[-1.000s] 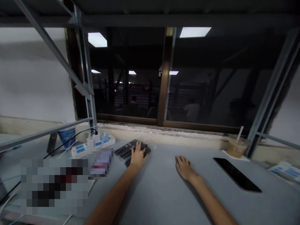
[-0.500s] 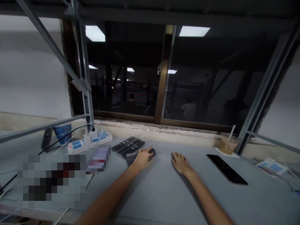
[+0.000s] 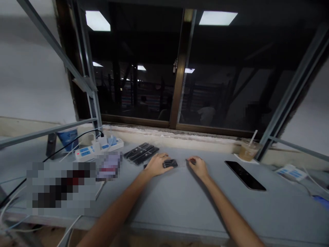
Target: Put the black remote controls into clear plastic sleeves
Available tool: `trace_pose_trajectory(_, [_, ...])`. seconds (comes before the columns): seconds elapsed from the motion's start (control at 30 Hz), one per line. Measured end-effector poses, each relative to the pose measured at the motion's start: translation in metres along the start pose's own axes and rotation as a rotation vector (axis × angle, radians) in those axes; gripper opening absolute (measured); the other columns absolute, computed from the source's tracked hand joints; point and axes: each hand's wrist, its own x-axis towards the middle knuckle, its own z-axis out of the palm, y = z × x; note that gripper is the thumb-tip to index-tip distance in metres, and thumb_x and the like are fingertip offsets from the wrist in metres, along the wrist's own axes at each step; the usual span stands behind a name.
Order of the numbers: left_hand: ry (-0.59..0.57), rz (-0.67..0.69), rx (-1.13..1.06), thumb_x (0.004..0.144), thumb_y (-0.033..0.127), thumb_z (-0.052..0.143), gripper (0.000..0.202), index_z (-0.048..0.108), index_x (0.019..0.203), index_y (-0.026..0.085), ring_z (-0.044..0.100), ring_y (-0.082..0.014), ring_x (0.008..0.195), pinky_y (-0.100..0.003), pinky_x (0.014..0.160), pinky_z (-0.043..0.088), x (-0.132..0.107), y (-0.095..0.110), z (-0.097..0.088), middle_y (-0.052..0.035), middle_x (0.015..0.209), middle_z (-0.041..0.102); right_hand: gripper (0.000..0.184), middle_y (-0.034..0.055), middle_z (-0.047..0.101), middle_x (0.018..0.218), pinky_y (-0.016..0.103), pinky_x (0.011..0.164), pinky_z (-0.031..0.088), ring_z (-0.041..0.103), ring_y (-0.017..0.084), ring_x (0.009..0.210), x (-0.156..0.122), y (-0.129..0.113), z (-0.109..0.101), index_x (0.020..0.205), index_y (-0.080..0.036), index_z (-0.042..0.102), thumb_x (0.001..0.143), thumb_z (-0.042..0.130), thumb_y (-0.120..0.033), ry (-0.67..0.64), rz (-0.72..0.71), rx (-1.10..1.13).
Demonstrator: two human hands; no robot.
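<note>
My left hand [image 3: 157, 164] lies on the grey table [image 3: 180, 202] with its fingers curled over a small dark packet [image 3: 170, 163]. Just right of it, my right hand [image 3: 197, 166] pinches the clear end of what looks like the same packet's wrapper. A row of flat black packets [image 3: 141, 153] lies just behind my left hand, toward the window sill.
A black phone [image 3: 245, 175] lies to the right, and an iced drink cup with a straw [image 3: 247, 150] stands behind it. A white power strip with chargers [image 3: 99, 150] and a blue cup [image 3: 67, 139] sit at the back left. Metal frame bars cross both sides.
My left hand has drawn one dark packet away from the row toward the middle. My right hand has moved left and closed on its end.
</note>
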Motion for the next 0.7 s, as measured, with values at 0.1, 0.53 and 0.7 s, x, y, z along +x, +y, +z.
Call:
trace_pose_trajectory(0.1, [-0.011, -0.052, 0.026, 0.076, 0.050, 0.056, 0.040, 0.059, 0.107, 0.025, 0.053, -0.0205, 0.108, -0.038, 0.100, 0.033, -0.001, 0.001, -0.001, -0.0039, 0.116, 0.058, 0.018, 0.0049, 0.070, 0.083, 0.029, 0.075, 0.045, 0.062, 0.018, 0.079, 0.000, 0.000, 0.003, 0.077, -0.020, 0.068, 0.070, 0.052, -0.022, 0.008, -0.064, 0.067])
trace_pose_trajectory(0.53, [-0.162, -0.176, 0.087, 0.079, 0.045, 0.052, 0.033, 0.059, 0.097, 0.018, 0.057, -0.0222, 0.096, -0.032, 0.086, 0.043, 0.000, 0.000, 0.009, -0.0081, 0.102, 0.059, 0.031, 0.0078, 0.067, 0.088, 0.033, 0.085, 0.042, 0.060, 0.020, 0.088, 0.004, 0.005, 0.018, 0.068, -0.019, 0.068, 0.073, 0.051, -0.045, -0.089, -0.144, 0.310])
trace_pose_trajectory(0.7, [-0.147, -0.141, 0.078, 0.084, 0.043, 0.046, 0.032, 0.054, 0.102, 0.017, 0.058, -0.0232, 0.094, -0.034, 0.084, 0.044, 0.000, 0.004, 0.008, -0.0085, 0.103, 0.058, 0.044, 0.0073, 0.067, 0.083, 0.033, 0.083, 0.041, 0.058, 0.022, 0.086, 0.003, -0.007, 0.016, 0.068, -0.017, 0.067, 0.073, 0.048, -0.056, -0.191, -0.098, 0.461])
